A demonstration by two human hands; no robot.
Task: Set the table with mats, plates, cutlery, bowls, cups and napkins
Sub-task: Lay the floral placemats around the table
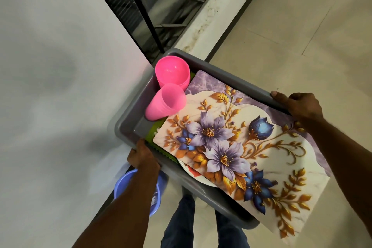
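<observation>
I carry a grey plastic tub [128,125] with both hands. My left hand [143,156] grips its near left rim and my right hand [298,104] grips the far right rim. On top of the load lies a floral place mat [241,147] with purple and blue flowers; it sticks out over the tub's near edge. A stack of pink bowls [173,70] and a tilted stack of pink cups [166,104] sit at the tub's left end. A white plate [193,173] and something green [159,129] peek out from under the mat.
A white table top [60,86] fills the left of the view, and the tub's left end overlaps its edge. A purple bowl [124,183] shows below my left forearm. Pale floor tiles [291,26] lie to the right, with a dark railing [145,6] beyond.
</observation>
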